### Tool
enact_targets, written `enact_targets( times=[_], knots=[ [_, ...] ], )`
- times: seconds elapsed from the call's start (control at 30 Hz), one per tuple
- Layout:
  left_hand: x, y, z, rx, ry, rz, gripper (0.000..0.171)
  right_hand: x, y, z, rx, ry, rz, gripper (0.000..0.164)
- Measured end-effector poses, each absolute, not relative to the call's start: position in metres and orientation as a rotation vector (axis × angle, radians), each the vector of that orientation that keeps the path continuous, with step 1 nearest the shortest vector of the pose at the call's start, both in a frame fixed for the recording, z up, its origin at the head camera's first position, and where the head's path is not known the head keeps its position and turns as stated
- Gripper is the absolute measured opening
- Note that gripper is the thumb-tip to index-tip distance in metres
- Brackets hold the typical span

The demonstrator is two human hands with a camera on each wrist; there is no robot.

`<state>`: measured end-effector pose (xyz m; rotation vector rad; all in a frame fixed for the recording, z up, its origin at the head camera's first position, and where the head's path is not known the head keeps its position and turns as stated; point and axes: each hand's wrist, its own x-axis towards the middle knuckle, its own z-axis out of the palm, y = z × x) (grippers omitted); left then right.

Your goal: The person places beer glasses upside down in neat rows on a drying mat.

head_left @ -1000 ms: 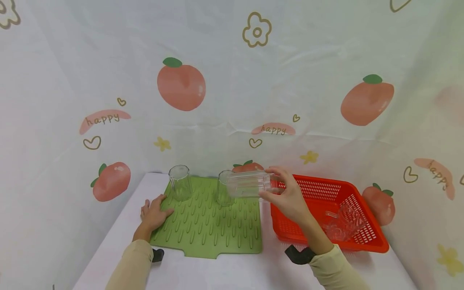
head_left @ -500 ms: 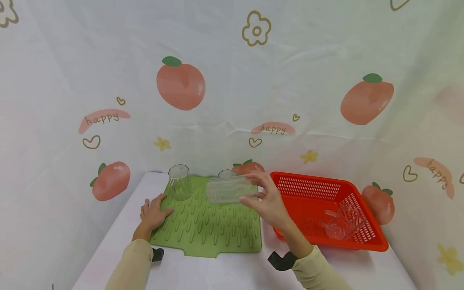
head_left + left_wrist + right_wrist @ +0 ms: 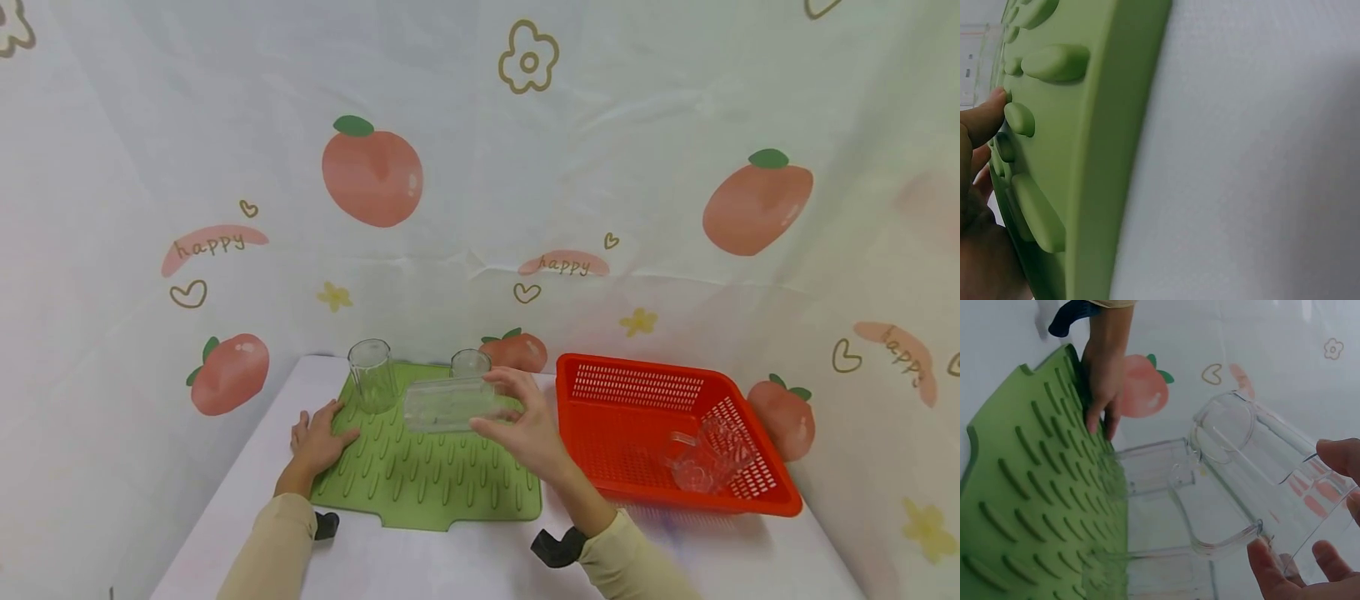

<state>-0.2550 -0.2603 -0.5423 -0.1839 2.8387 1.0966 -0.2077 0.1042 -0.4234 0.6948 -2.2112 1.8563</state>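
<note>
A clear mug (image 3: 442, 406) lies sideways in the air over the green ridged drying mat (image 3: 420, 492). My right hand (image 3: 525, 425) grips it at its right end, with thumb and fingers on opposite sides. The right wrist view shows the same mug (image 3: 1244, 450) close up, with a looped handle on its side. My left hand (image 3: 318, 446) rests on the mat's left edge, fingers spread. Just beyond it, a clear glass (image 3: 373, 379) stands upright on the mat. A second clear glass (image 3: 470, 363) stands farther back, partly hidden behind the held mug.
To the right of the mat, a red perforated basket (image 3: 637, 362) sits on the white table (image 3: 480, 567). Clear glassware (image 3: 705, 462) lies in the basket's right part. A fruit-printed white curtain (image 3: 480, 167) closes off the back and sides.
My right hand has carried the mug leftward and slightly down, from beside the basket to over the middle of the mat. The left hand stays where it was.
</note>
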Motion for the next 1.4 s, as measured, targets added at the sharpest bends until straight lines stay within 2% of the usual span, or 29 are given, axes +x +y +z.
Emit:
enact_targets(
  times=[0.5,0.83,1.4],
  knots=[
    [-0.256,-0.258,-0.543,-0.180,2.827,1.086,0.074,-0.209,0.079,-0.455,0.550,-2.270,2.026,0.055],
    [-0.254,-0.259,-0.530,-0.130,2.814,1.031,0.076,-0.208,0.065,-0.472,0.461,-2.346,2.082,0.058],
    [-0.253,-0.266,-0.531,-0.091,2.905,0.849,0.076,-0.213,0.038,-0.497,0.418,-2.335,2.150,0.052]
  ],
)
